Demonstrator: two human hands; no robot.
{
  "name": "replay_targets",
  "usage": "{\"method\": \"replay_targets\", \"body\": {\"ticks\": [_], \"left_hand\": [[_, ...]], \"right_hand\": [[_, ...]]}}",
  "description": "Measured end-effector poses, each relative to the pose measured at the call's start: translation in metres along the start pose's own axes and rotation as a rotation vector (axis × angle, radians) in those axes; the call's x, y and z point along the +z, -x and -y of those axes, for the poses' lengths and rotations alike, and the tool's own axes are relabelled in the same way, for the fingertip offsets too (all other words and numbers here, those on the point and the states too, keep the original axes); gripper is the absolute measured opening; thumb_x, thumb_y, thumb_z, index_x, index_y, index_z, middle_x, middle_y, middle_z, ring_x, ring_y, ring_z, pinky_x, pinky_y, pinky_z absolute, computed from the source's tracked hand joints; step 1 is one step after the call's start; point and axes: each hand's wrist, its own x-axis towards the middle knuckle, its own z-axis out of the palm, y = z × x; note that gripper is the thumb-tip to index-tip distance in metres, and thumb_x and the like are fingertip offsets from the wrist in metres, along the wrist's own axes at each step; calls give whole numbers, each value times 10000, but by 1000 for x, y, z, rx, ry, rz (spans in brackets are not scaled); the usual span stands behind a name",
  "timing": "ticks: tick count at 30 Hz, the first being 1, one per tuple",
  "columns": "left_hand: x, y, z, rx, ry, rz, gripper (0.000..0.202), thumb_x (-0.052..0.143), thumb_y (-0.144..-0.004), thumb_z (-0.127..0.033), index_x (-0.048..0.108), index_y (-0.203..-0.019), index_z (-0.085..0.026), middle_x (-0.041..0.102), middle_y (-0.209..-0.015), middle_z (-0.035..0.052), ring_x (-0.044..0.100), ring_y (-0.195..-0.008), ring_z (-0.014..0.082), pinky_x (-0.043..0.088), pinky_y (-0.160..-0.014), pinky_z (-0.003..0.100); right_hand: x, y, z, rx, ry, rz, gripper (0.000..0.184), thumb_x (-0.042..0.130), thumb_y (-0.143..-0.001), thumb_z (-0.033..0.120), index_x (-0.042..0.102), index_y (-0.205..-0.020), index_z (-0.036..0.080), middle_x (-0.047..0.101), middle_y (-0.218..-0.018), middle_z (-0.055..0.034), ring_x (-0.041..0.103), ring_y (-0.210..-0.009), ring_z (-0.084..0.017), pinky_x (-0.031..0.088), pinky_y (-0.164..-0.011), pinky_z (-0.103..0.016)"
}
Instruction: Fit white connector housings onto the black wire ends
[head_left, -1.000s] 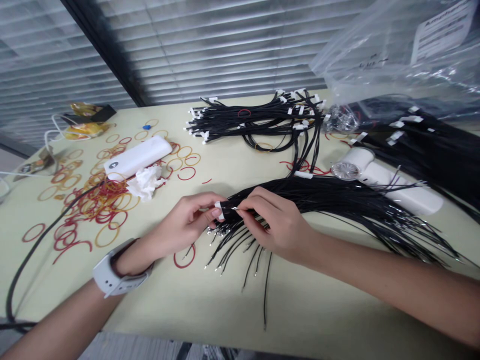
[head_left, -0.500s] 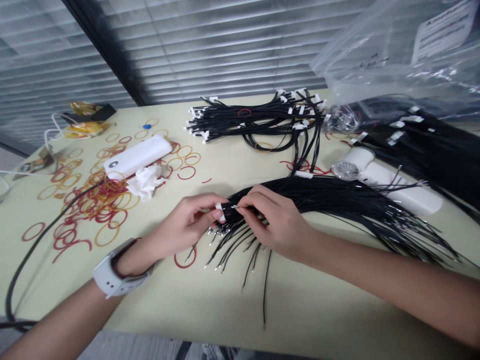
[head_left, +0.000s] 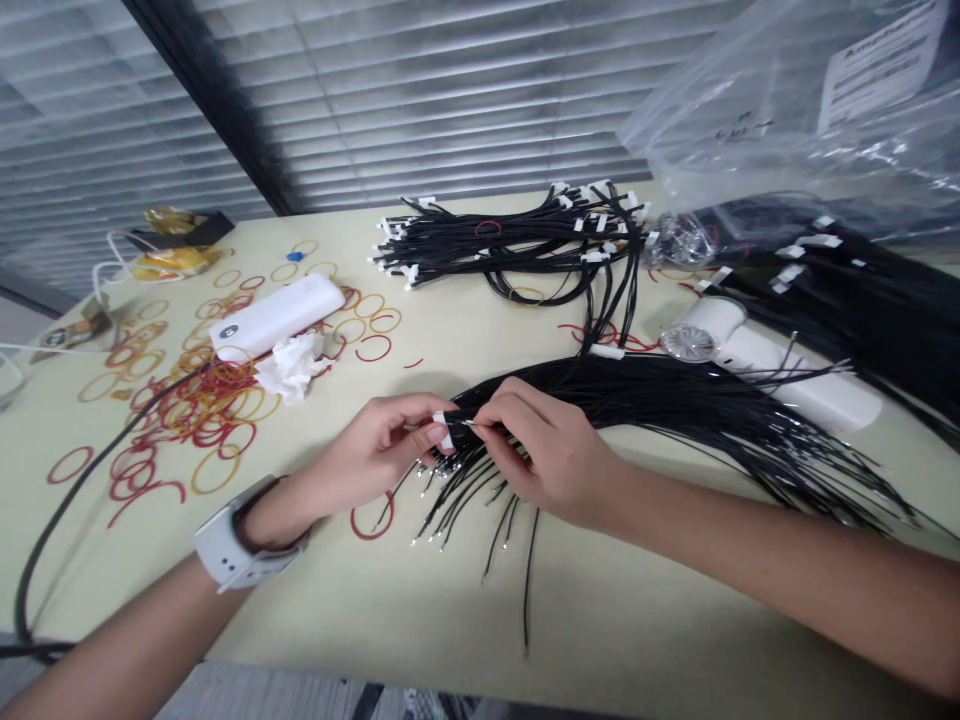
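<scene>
Between the thumb and fingers of my left hand (head_left: 382, 445) is a small white connector (head_left: 444, 430) with black wire at its right side. My right hand (head_left: 544, 450) is closed in a pinch on a thin black wire (head_left: 468, 422), whose bright metal tip points at the connector. Whether the tip has entered the connector I cannot tell. Under and behind both hands lies a thick bundle of black wires (head_left: 637, 390) with bare crimped ends, several of them fanned out toward the front.
Behind lies a bundle of wires with white connectors (head_left: 510, 240). At right are a white handheld fan (head_left: 795, 375), more black cables (head_left: 885, 310) and a clear plastic bag (head_left: 720, 130). Rubber bands (head_left: 217, 400), a white power bank (head_left: 277, 315) and a crumpled tissue (head_left: 292, 367) lie left.
Both hands keep their grips and have barely moved. The wire tip in my right hand sits slightly lower against the connector; the view has shifted a little.
</scene>
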Motion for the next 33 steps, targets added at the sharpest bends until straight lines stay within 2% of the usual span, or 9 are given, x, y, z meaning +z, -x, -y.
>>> {"method": "replay_targets", "body": {"ticks": [10,16,21,23,25,27,29,31,33], "left_hand": [[3,4,5,-34,-1,43,236,442,-867,-258,567,-987,-99,595,-788,55,564,-680,111,473,-592,193],[7,7,5,20,-24,67,200,443,-870,-245,582,-862,-102,581,-726,36,541,-653,98,442,-568,174],[6,3,3,-22,83,20,176,461,-870,-247,558,-919,-108,578,-781,30,548,-696,85,457,-628,160],[5,0,3,-20,98,-11,175,467,-867,-239,563,-924,-104,574,-768,25,542,-688,79,451,-615,150],[4,-3,3,-15,124,-45,165,476,-860,-220,567,-929,-102,578,-763,21,543,-679,75,450,-605,143],[3,-4,3,-7,140,-65,152,477,-856,-202,569,-920,-99,579,-741,15,546,-670,74,452,-598,142],[3,-4,2,1,126,-65,149,472,-855,-193,570,-913,-96,573,-725,11,545,-666,75,451,-592,141],[3,-3,2,3,105,-52,156,467,-857,-193,568,-918,-92,570,-723,13,545,-667,77,450,-591,140],[2,-2,2,2,85,-37,170,465,-860,-200,565,-941,-89,574,-740,19,550,-680,80,451,-602,141]], "right_hand": [[2,1,2,-18,103,53,225,319,-866,135,511,-755,101,487,-689,-68,438,-649,-122,387,-594,-251],[3,0,2,-69,70,71,209,332,-861,119,512,-755,100,492,-683,-69,431,-650,-121,390,-590,-254],[-1,-1,0,-49,-24,-164,60,444,-808,83,489,-810,122,495,-789,-76,473,-747,-123,422,-643,-257],[-5,0,2,-50,-37,-281,111,471,-781,54,480,-841,147,485,-846,-71,478,-801,-123,430,-669,-253],[-7,1,6,-32,-66,-311,99,470,-793,85,475,-847,167,485,-813,-51,484,-781,-117,434,-649,-241],[-7,3,10,1,-105,-206,48,438,-828,151,482,-839,169,480,-729,-30,475,-682,-105,419,-567,-219],[-4,4,11,26,-111,-56,110,391,-852,169,499,-840,151,479,-721,-37,456,-630,-98,399,-526,-213],[1,4,8,23,-83,16,153,361,-846,113,512,-869,121,483,-784,-67,463,-684,-111,415,-583,-232],[5,4,4,34,-71,-2,183,357,-822,62,516,-906,99,476,-839,-86,465,-760,-127,425,-677,-259]]}}
